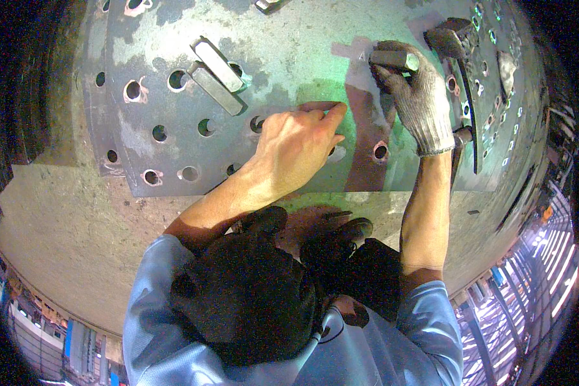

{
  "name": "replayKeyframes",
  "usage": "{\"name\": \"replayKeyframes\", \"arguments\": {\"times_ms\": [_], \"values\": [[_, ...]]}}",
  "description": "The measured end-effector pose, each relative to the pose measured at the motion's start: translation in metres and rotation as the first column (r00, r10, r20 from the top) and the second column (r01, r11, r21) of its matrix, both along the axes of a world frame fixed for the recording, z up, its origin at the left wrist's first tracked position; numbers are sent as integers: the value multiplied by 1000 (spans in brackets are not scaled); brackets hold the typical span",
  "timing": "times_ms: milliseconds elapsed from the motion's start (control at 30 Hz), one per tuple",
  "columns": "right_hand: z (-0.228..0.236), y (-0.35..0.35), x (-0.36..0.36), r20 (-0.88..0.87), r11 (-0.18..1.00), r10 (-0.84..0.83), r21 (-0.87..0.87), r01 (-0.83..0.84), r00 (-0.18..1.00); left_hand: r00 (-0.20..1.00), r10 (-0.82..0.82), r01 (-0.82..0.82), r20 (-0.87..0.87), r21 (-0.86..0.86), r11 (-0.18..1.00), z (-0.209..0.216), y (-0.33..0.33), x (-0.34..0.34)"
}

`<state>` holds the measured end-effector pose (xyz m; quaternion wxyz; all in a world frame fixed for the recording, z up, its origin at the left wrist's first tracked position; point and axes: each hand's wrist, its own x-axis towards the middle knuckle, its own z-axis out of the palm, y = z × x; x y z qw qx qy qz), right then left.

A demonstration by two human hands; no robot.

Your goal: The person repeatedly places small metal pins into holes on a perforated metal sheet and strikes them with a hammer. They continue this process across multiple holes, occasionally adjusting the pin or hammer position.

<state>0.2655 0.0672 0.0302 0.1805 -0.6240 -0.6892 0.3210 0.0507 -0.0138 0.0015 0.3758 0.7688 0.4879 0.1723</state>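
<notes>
Grey steel, in a broad flat plate pierced with round holes [276, 71], spreads across the upper half of the frame. At the upper right of centre, my right hand [423, 100], in a pale knitted glove with a darkened grip, is closed around a short, dark, straight-edged metal bar [395, 60], held above the plate with its end pointing right. My bare left hand [296, 145] is over the plate near the middle of the frame, grasping nothing that I can see: the fingers reach right, index tip and thumb apart, though its palm is hidden.

Two straight metal bars [216, 64] lie close together at the upper left, slanting down to the right beside a hole. Toward the upper right are a dark metal block [449, 38] and a long, thin, dark strip [473, 122]. Below the plate, my dark shoes [355, 229] stand on the stained, brownish floor [77, 219].
</notes>
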Motion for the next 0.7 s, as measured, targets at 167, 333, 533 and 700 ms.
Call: {"name": "replayKeyframes", "arguments": {"times_ms": [167,333,533,700], "values": [[-2,-3,8,-29,997,-77,-11,76,997,999,21,-21,47,5,1000,-1,-1,0],[7,-12,28,-25,975,-223,-7,223,975,1000,19,-19,10,-13,1000,1,-3,-1],[4,-18,70,321,956,-294,118,270,900,989,108,-116,106,74,990,5,-1,-4],[-3,-16,77,385,915,-366,312,254,847,966,235,-254,109,208,945,16,11,-14]]}}
